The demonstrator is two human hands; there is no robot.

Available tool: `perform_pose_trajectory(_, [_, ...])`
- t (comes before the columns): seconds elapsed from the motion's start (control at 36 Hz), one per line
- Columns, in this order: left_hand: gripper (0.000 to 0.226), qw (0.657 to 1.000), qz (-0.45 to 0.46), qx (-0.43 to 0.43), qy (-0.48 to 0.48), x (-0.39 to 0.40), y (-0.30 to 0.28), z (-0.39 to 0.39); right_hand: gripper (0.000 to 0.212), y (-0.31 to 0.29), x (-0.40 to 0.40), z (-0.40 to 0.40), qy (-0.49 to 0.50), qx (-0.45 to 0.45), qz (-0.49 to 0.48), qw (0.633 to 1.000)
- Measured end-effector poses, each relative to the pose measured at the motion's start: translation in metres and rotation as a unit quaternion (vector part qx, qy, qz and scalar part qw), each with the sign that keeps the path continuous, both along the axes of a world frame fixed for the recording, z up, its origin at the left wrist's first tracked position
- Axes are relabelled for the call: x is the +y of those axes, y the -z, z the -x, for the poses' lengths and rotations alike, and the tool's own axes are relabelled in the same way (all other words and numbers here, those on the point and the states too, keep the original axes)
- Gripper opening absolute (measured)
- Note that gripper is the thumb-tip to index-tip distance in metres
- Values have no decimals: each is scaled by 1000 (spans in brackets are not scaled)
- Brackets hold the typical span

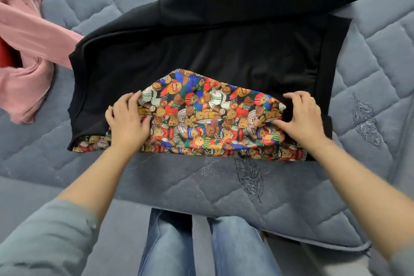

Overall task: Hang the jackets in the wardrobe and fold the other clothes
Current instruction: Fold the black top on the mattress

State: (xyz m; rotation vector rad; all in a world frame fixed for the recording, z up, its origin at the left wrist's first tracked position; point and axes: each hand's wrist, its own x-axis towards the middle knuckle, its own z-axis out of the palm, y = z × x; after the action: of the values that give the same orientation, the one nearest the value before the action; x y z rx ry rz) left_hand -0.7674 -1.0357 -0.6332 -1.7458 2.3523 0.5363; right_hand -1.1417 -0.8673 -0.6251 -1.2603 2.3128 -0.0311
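On the quilted bed [291, 197], my left hand [127, 119] and right hand [302, 116] pinch the soft, light black garment [224, 47] by its bear-print hood [208, 114] edges.

A blue-grey quilted bed cover [369, 56] fills nearly the whole view, stitched in a diamond pattern with darker embroidered leaf motifs [365, 119] on the right and near the front edge. Its rounded near edge drops to a plain grey-blue surface [125, 226] below. The light is soft and even, without hard shadows.
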Motion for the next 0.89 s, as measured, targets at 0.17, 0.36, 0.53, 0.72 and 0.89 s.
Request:
perform_pose_trajectory(0.17, [62, 983, -14, 48, 175, 51, 4, 49, 57, 8, 4, -93, -141, -25, 170, 975])
perform_pose_trajectory(0.36, [62, 985, -25, -78, 150, 63, 45, 15, 58, 56, 17, -110, -194, 6, 24, 981])
perform_pose_trajectory(0.53, [72, 993, -45, -110, 22, 59, 48, -61, 60, 48, 61, -50, -142, 33, -54, 988])
perform_pose_trajectory(0.72, [60, 998, -50, -40, -1, 51, 30, -80, 61, 29, 58, -68, -69, 51, -62, 994])
perform_pose_trajectory(0.89, [35, 962, 83, 159, -207, 52, -7, -112, 55, 13, 29, -155, -58, -13, 74, 995])
